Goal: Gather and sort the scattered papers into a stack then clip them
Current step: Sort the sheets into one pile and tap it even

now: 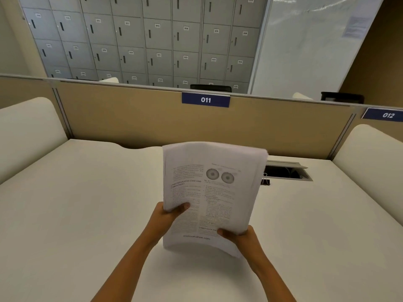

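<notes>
A thick stack of printed papers (pixel 209 192) is lifted off the white desk (pixel 87 203), tilted toward me, its top page showing text and two round pictures. My left hand (pixel 169 214) grips the stack's left edge, thumb on the top page. My right hand (pixel 239 236) grips the lower right corner, thumb on top. A black binder clip (pixel 265 181) lies on the desk just past the stack's right edge, partly hidden behind the paper.
An open cable hatch (pixel 285 171) is set into the desk at the back right. A tan partition (pixel 130 118) with a "011" label closes off the back. Cream side dividers (pixel 28 131) stand left and right. Grey lockers stand beyond.
</notes>
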